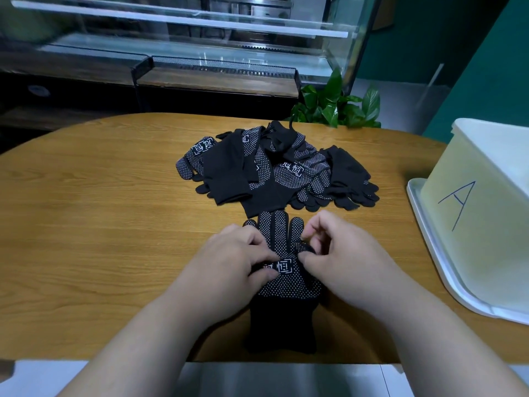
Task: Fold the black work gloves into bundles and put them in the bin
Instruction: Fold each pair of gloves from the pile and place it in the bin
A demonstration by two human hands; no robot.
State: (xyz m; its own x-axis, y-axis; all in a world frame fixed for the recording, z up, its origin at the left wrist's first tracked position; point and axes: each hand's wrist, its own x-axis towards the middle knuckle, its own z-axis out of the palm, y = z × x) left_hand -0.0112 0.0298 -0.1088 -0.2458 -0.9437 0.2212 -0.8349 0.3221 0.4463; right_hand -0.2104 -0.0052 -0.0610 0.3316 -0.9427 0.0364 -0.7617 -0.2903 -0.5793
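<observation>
A black work glove (pixel 283 285) with white dots lies flat on the wooden table (pixel 100 224), fingers pointing away from me, cuff toward me. My left hand (pixel 237 262) rests on its left side, fingers curled onto the palm by the white logo. My right hand (pixel 335 247) pinches the glove's thumb on the right side and lifts it a little. Behind them sits a pile of several black dotted gloves (pixel 274 167). The pale bin (pixel 483 207) marked with a blue "A" stands at the right edge of the table.
The bin sits on a white tray (pixel 438 256). A green potted plant (pixel 335 104) stands behind the table's far edge. A glass display counter (pixel 200 38) fills the background. A metal surface (pixel 280 379) runs along the table's near edge.
</observation>
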